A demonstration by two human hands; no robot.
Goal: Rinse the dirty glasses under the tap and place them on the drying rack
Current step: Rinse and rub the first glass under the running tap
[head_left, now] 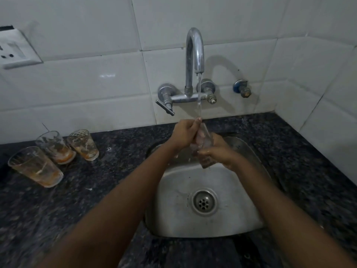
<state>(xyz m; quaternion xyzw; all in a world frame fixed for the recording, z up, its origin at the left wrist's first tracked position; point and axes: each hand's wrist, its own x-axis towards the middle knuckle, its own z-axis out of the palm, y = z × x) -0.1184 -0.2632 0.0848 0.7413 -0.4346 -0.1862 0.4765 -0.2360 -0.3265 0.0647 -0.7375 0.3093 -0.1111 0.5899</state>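
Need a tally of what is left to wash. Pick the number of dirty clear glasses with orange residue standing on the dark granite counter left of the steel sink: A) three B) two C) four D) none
A: three orange-stained clear glasses stand on the dark granite counter, left of the steel sink.

White tiled wall (87, 84), wall socket (15, 49), dark speckled granite counter (48, 209), dim light.

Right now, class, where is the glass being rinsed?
In the head view it is right of centre, over the sink, held tilted under the tap stream between the left hand and right hand: the rinsed glass.
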